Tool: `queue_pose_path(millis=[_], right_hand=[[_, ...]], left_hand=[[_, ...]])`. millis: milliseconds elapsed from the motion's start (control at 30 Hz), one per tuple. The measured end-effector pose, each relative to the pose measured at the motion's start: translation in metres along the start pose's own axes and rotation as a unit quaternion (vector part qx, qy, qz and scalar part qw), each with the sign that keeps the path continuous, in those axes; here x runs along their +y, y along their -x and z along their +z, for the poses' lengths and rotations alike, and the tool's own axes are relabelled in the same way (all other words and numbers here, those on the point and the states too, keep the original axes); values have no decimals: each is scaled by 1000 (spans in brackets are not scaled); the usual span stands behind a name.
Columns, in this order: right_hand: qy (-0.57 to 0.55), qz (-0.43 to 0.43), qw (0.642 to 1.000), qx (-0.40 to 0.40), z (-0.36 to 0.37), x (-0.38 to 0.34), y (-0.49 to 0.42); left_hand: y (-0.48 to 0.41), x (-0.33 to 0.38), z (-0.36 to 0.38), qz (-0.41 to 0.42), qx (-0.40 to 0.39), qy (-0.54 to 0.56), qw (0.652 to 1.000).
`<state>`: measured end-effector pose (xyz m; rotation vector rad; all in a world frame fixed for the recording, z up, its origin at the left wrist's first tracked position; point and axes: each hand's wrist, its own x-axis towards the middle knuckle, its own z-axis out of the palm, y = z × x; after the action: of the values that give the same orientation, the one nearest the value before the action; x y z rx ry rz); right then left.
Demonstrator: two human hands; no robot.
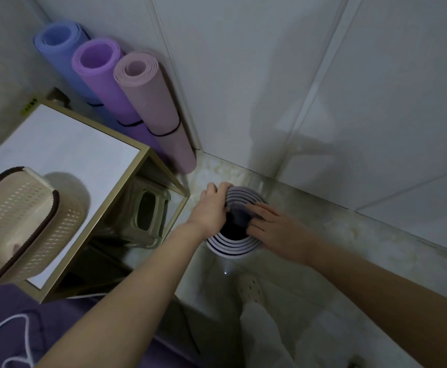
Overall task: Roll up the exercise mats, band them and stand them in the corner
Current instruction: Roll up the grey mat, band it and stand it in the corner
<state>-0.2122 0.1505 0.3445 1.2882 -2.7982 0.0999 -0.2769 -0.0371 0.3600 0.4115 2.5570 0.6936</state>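
Standing on end on the floor (pixel 323 229), close to the wall (pixel 270 75) and a little apart from the corner, the striped mat (pixel 233 247) shows its top as a spiral of pale and dark layers round a hollow core. The left hand (pixel 211 208) grips the far left of the rim, fingers curled over the outer layers. The right hand (pixel 275 229) lies across the right side of the top with its fingers reaching toward the core; whether they press flat or hook inside I cannot tell. No band shows from this angle, since the roll's side is hidden below.

Foam like this should be light and springy: it will want to unwind and telescope, the inner turns sliding up or down if lifted by the rim alone. A safer hold is probably round the body of the roll, squeezing the layers together, with one palm on top to keep the end flush.

Three other rolls lean in the corner, side by side: a blue mat (pixel 57 49), a purple mat (pixel 102 75) and a pink mat (pixel 150 102), each with a black band (pixel 164 134) round it. A basket (pixel 17 221) sits on the surface (pixel 57 144) to the left.
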Motion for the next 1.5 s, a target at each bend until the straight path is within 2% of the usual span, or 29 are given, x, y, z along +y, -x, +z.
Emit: queue_pose_path(millis=[67,267,367,500,633,767,867,1067,1200,1500], right_hand=[[2,-29,1000,1,-9,10,-15],[27,-25,999,6,-23,57,-59],[35,-24,999,32,-26,83,-90],[49,6,997,53,-30,118,-137],[59,44,994,85,-30,150,-190],[60,69,988,126,-21,174,-240],[56,104,986,116,-8,187,-271],[20,146,988,41,12,196,-307],[26,147,989,16,19,192,-312],[9,86,994,69,23,184,-315]], left_hand=[[-7,-6,-9,-14,3,18,1000],[-33,-21,-59,-41,-11,78,996],[-44,-36,-89,-54,17,98,994],[-54,-79,-116,-86,98,-29,991],[-60,-132,-124,-150,91,-132,976],[-62,-171,-119,-196,35,-150,968],[-69,-189,-111,-222,-2,-147,964],[-79,-195,-102,-216,45,-126,967],[-81,-194,-106,-223,39,-141,964],[-80,-194,-104,-217,32,-160,962]])
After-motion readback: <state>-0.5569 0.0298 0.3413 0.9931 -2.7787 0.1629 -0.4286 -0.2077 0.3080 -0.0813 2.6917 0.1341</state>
